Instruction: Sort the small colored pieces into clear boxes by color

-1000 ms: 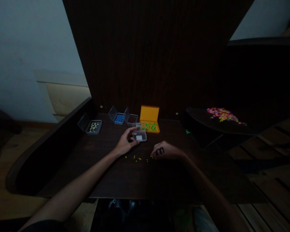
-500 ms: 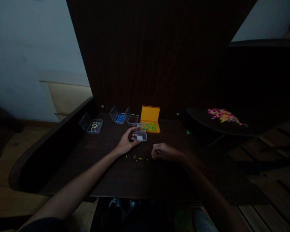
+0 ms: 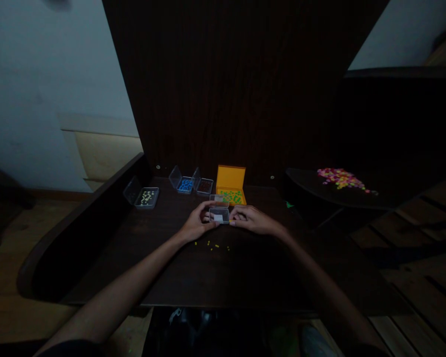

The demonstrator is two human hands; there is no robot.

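Note:
My left hand (image 3: 197, 224) grips the left side of a small clear plastic box (image 3: 219, 216), its thumb along the front edge. The box's lid stands open at the back and a whitish patch shows inside. At the box's right edge, my right hand (image 3: 253, 220) is closed in a pinch, with a tiny yellow bead (image 3: 231, 221) at its fingertips. Several yellow beads (image 3: 216, 246) lie loose on the dark tabletop in front of both hands. Directly behind the clear box is an open orange box (image 3: 231, 177) holding green beads (image 3: 233, 197).
Open clear boxes hold blue beads (image 3: 186, 185), dark beads (image 3: 205, 186) and pale yellow beads (image 3: 147, 198). A mixed pink and yellow heap (image 3: 342, 178) lies on the shelf at right. A raised wooden side (image 3: 82, 223) borders the table at left; a dark panel stands behind.
My right hand has moved up and left from beside the loose yellow beads to the clear box's right edge. My left hand still holds the box, now slightly lower in view.

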